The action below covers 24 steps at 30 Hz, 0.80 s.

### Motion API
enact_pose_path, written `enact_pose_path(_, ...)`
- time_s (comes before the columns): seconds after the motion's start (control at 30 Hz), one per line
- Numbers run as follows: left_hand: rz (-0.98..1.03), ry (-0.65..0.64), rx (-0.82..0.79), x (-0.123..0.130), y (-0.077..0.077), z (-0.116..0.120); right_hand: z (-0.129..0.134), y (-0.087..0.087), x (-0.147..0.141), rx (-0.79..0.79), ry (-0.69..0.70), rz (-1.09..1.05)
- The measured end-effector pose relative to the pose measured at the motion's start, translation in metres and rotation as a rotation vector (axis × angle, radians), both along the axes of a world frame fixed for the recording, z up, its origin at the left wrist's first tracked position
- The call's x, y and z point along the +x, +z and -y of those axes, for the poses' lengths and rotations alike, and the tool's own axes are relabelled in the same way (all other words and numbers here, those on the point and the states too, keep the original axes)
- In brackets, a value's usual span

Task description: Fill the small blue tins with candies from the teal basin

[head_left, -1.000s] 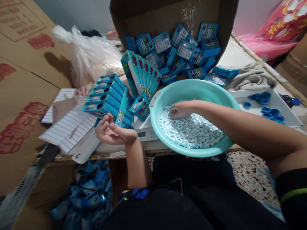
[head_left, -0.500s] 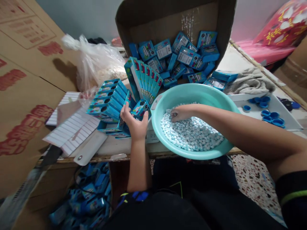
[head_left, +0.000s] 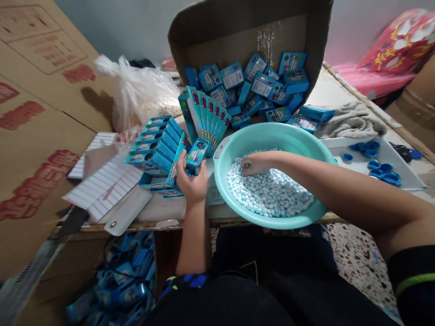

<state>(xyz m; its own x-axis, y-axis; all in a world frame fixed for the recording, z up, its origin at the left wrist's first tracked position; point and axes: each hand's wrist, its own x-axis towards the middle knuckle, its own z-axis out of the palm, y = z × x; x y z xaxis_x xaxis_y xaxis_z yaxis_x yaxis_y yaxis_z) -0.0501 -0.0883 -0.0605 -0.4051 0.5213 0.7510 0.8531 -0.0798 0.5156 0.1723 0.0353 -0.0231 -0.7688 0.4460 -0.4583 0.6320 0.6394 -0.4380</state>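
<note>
My left hand (head_left: pixel 192 182) holds a small blue candy box (head_left: pixel 197 153) between thumb and fingers, beside a display tray of blue boxes (head_left: pixel 154 154). Behind that box, several more blue boxes (head_left: pixel 208 111) stand fanned out in a second display box. In the turquoise basin (head_left: pixel 272 222), my right hand (head_left: pixel 253 164) rests among white and pale blue candies (head_left: pixel 272 194). Its fingers are curled together, and what they hold, if anything, is hidden.
A cardboard carton (head_left: pixel 248 22) with loose blue boxes leans behind the basin. On the right are a white tray (head_left: pixel 413 174) with blue cups and a grey cloth (head_left: pixel 353 122). A plastic bag (head_left: pixel 142 90), striped sheets (head_left: pixel 102 181) and a large carton (head_left: pixel 34 113) lie left.
My left hand has closed around the small box and tilted it more upright, slightly away from the display tray. My right hand stays in the candies.
</note>
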Motion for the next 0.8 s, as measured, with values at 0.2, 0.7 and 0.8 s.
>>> enact_pose_path(0.2, -0.548, -0.247, -0.128, 0.002, 0.035, 0.009, -0.001, 0.002, 0.001, -0.002, 0.015, -0.014)
enact_pose_path(0.7, -0.707, -0.282, -0.005, -0.004, 0.035, -0.009, -0.001, 0.007, -0.001, 0.015, 0.016, -0.022)
enact_pose_path(0.8, -0.671, -0.319, 0.02, -0.008, 0.03, -0.011, -0.002, 0.006, -0.001, 0.014, 0.018, -0.009)
